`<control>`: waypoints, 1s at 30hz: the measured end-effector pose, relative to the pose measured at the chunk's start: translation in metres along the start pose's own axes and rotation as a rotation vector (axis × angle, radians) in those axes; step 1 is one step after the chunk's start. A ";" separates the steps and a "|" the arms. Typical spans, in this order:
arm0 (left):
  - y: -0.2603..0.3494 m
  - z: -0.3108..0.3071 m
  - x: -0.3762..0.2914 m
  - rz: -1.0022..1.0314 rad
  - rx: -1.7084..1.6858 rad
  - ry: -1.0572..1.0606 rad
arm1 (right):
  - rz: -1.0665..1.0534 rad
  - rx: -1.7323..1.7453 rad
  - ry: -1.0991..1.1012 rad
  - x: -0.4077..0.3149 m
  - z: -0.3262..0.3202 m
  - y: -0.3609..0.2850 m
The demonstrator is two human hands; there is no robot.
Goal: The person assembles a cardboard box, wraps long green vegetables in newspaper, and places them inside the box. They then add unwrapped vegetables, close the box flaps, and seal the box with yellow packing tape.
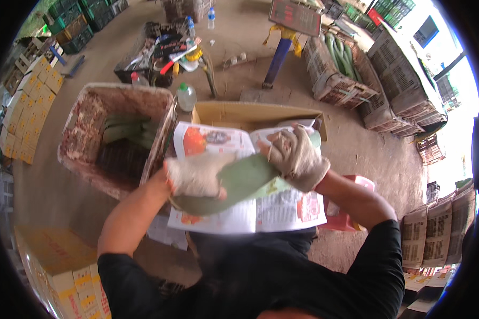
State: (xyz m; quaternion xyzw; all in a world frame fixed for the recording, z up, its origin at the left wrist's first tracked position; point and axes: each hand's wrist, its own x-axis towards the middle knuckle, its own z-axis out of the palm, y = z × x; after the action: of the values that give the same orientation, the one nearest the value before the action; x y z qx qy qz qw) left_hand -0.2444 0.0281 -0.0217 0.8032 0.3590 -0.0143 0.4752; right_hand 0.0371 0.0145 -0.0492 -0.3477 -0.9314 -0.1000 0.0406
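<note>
A long pale-green gourd (245, 177), possibly a wax melon, lies slantwise between my hands, above spread printed pages (239, 221). My left hand (199, 173), in a soiled knit glove, grips its nearer left part. Around the far right part is my right hand (295, 157), gloved too; the gourd's tip shows beyond its fingers. Both hands cover stretches of the gourd, and motion blurs them slightly. Under the far edge of the pages stands an open cardboard box (259, 113). The pages bear writing and coloured pictures.
At left, a stained plastic crate (119, 89) holds several green gourds (127, 129). Beyond are a bottle with a green cap (186, 97), a red-handled knife (177, 60) and a scale display (295, 18) on a post. A gourd-filled crate (339, 89) stands far right; a red stool (343, 203) is nearer.
</note>
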 end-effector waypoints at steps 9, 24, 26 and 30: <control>-0.032 -0.001 -0.045 -0.110 -0.512 0.942 | 0.282 0.395 0.066 -0.077 0.033 0.008; -0.080 0.111 -0.024 -0.322 0.319 0.579 | 0.273 0.498 -0.329 -0.067 0.082 0.009; -0.078 0.096 -0.024 -0.373 0.312 0.494 | 0.218 0.385 -0.300 -0.071 0.086 0.011; -0.080 0.102 -0.023 -0.314 0.380 0.517 | 0.274 0.382 -0.337 -0.081 0.097 0.007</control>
State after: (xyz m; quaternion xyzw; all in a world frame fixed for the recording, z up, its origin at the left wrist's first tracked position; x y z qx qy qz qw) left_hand -0.2759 -0.0405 -0.1301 0.7894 0.5771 0.0501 0.2031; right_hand 0.1022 -0.0115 -0.1542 -0.4680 -0.8713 0.1430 -0.0368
